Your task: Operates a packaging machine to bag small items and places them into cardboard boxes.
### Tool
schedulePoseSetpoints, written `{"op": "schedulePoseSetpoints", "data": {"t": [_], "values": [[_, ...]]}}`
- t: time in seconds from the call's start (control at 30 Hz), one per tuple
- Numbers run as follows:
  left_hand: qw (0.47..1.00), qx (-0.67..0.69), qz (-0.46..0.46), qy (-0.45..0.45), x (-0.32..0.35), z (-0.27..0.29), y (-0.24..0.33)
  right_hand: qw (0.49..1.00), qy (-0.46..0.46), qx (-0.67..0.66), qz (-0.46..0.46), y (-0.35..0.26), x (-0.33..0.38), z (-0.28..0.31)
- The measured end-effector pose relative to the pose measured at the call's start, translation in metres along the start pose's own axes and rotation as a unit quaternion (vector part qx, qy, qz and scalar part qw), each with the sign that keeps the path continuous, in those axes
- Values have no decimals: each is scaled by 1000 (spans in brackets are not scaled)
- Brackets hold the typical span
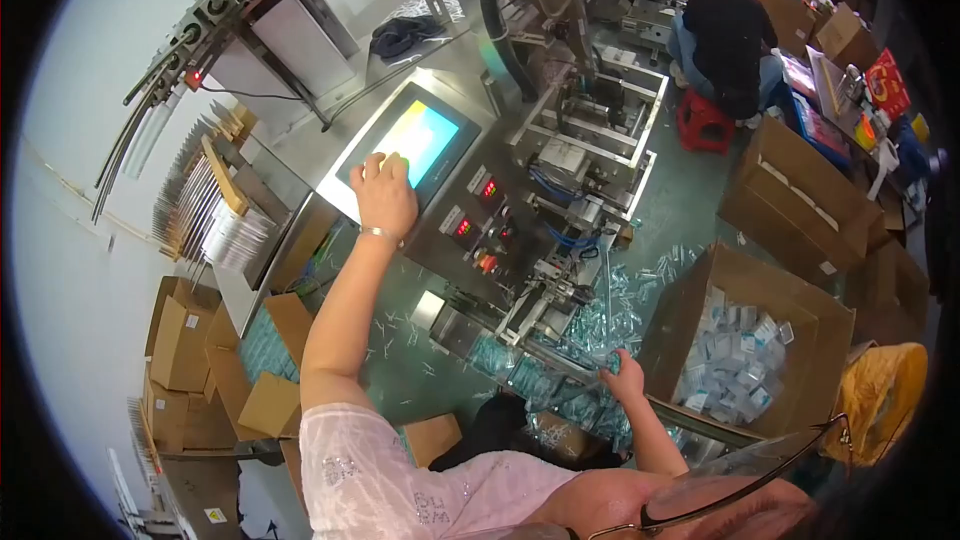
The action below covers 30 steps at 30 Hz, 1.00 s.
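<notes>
My left hand (384, 198) reaches forward to a touchscreen panel (430, 143) on the machine. Its fingers are apart and bent, with the tips at the lit display, and nothing is held. At the machine's lower end, my right hand (626, 378) is closed at the edge of a metal rail (560, 361). Bluish clear plastic shows right at its fingertips, but what exactly they grip is too small to make out. Clear plastic packs (540, 380) lie along and below the rail beside that hand.
A cardboard box (800, 292) of small clear packs stands right of my right hand. Loose clear pieces (640, 290) litter the green floor. Red displays and a red knob (487, 263) sit below the touchscreen. A person (728, 40) sits on a red stool (703, 126) farther off.
</notes>
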<state>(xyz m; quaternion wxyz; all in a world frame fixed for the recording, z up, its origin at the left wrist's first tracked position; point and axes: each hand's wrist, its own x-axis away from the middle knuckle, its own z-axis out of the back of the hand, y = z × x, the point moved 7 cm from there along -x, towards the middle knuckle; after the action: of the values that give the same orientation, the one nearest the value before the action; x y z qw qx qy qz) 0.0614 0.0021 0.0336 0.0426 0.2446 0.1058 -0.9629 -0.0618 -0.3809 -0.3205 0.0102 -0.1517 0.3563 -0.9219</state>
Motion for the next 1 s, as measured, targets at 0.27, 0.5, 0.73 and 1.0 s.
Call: {"op": "schedulePoseSetpoints", "data": {"t": [0.27, 0.5, 0.73, 1.0], "values": [[925, 296, -237, -22, 119, -16, 139, 999, 30, -9, -28, 25, 5, -14], [854, 384, -230, -266, 243, -78, 198, 998, 15, -14, -58, 48, -10, -41], [799, 429, -219, -360, 285, -96, 234, 998, 20, -18, -59, 86, 4, -54], [744, 488, -301, -343, 254, -170, 318, 967, -46, 69, -239, 197, 89, -72]]}}
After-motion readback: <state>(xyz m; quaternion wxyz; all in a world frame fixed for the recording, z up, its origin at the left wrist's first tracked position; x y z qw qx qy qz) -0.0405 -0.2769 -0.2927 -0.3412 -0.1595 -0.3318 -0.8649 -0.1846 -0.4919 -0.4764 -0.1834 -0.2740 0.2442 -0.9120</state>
